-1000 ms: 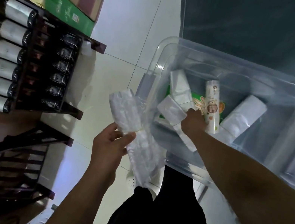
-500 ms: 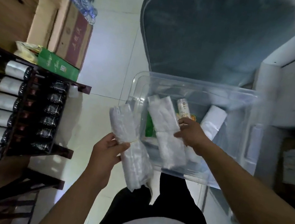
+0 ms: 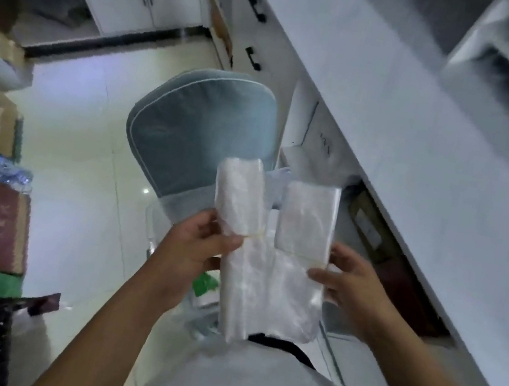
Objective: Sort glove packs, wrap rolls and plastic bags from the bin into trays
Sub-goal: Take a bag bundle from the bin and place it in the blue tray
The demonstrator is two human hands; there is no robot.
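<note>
In the hands (image 3: 196,247) (image 3: 352,285), two bag bundles (image 3: 241,211) (image 3: 305,222), parallel, pointing away.

Two bundles of clear plastic bags are held up side by side, edges touching, both nearly upright. The narrow bag bundle (image 3: 238,197) is folded into a long strip with a thin band round its middle; the left hand (image 3: 199,247) pinches it at that band. The wide bag bundle (image 3: 307,222) is flatter and broader, also cinched across its middle, its lower half spreading into a loose sheet; the right hand (image 3: 352,285) grips its right edge.
</note>
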